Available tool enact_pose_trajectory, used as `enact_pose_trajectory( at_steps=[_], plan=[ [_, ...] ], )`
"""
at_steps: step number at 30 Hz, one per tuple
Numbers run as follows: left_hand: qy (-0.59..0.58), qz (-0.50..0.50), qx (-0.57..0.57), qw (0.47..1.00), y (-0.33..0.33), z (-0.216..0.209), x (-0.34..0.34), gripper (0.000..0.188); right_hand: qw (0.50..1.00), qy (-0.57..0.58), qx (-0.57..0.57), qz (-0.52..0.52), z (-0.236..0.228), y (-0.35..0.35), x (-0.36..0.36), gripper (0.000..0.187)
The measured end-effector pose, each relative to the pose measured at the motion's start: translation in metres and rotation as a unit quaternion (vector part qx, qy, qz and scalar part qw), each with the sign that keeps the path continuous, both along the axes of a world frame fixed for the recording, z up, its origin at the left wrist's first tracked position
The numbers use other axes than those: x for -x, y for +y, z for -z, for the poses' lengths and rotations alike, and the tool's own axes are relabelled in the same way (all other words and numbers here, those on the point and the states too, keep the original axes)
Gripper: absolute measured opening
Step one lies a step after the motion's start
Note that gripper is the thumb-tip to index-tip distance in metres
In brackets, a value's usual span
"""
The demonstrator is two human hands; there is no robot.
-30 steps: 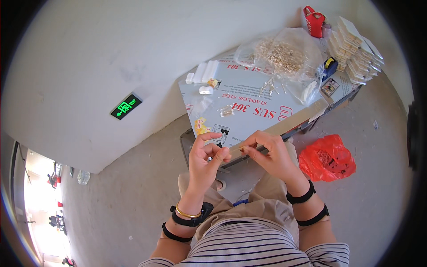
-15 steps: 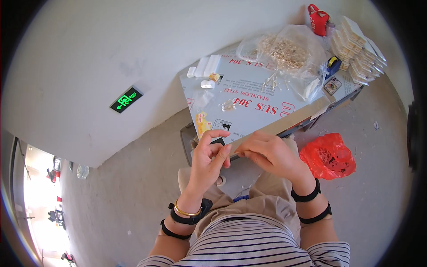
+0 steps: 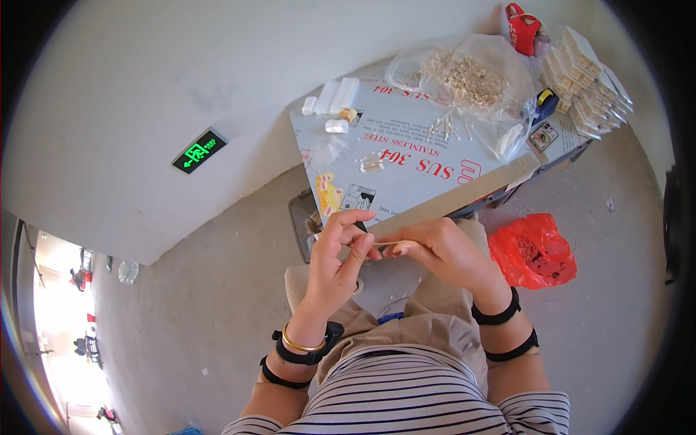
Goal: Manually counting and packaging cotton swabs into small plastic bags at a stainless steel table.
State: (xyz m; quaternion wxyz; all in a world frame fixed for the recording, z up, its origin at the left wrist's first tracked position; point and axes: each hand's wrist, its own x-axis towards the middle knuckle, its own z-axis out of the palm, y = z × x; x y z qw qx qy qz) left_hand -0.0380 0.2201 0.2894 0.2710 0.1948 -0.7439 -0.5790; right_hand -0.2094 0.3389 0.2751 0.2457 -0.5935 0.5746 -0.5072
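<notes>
A thin pale stick (image 3: 386,244) spans the small gap between my two hands, just in front of the table's near edge. My left hand (image 3: 338,254) pinches its left end between thumb and a bent finger, with the forefinger curved above. My right hand (image 3: 442,250) has its thumb and fingertips closed on the other end. Both ends are covered by the fingers, so a cotton tip cannot be made out. Beyond the hands, a few white-tipped cotton swabs (image 3: 372,165) lie on the film-covered tabletop (image 3: 413,192).
A clear bag (image 3: 500,94) full of swabs stands at the back, with loose swabs before it. White cotton rolls (image 3: 337,96) lie far left, stacked packs (image 3: 583,87) far right, beside a tape dispenser (image 3: 544,106) and a red pouch (image 3: 523,30). A red plastic bag (image 3: 533,250) sits on the floor.
My right hand has turned slightly and its thumb has come forward, so more of the thin stick shows between the hands. The left hand has barely moved.
</notes>
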Motion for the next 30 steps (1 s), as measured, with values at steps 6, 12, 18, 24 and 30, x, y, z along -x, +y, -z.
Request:
enact_pose_trajectory(
  at_steps=[6, 12, 18, 24, 30],
  plan=[
    [0.015, -0.050, -0.002, 0.999, -0.006, 0.003, -0.003, 0.023, 0.988, -0.152, -0.004, 0.033, -0.007, 0.003, 0.005, 0.026],
    [0.016, -0.063, 0.001, 0.998, -0.010, 0.010, 0.001, 0.022, 0.990, -0.131, 0.004, 0.042, 0.006, -0.005, -0.002, 0.018],
    [-0.002, -0.062, -0.009, 0.998, -0.019, 0.019, 0.009, 0.020, 0.995, -0.061, 0.026, 0.069, 0.014, -0.019, 0.000, 0.010],
    [-0.044, -0.059, -0.055, 0.996, -0.034, 0.034, 0.020, 0.022, 0.998, -0.005, 0.031, 0.058, 0.033, -0.040, 0.013, 0.013],
    [-0.054, -0.040, -0.126, 0.990, -0.056, 0.048, 0.033, 0.026, 0.991, -0.121, -0.027, 0.060, 0.052, -0.060, 0.020, 0.008]
  ],
)
